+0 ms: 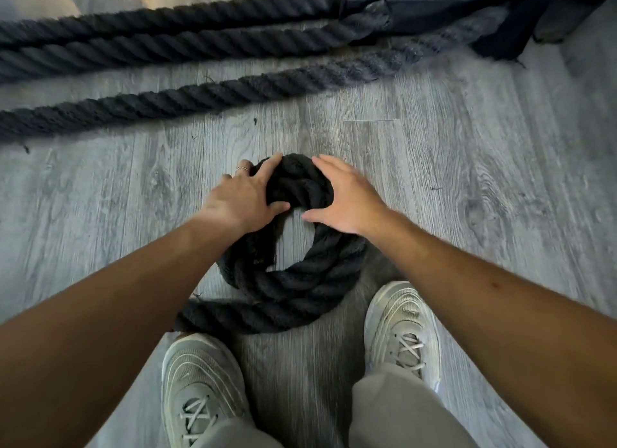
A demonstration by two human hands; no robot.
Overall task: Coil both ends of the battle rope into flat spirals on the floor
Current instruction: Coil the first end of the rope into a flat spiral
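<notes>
A thick black battle rope lies on the grey wood floor. One end of it forms a small loose coil (293, 280) right in front of my feet, with a bare patch of floor in its middle. My left hand (242, 197) grips the far part of the coil from the left, thumb inside the loop. From the right, my right hand (347, 197) presses on the same far part, fingers spread over the rope. The rope's tip is hidden under my hands. Long straight runs of the rope (187, 98) cross the floor farther away.
Two more rope runs (167, 43) lie side by side at the top, leading to a dark base or frame (434, 3) at the upper right. My two grey sneakers (200, 387) stand just behind the coil. Open floor lies to the left and right.
</notes>
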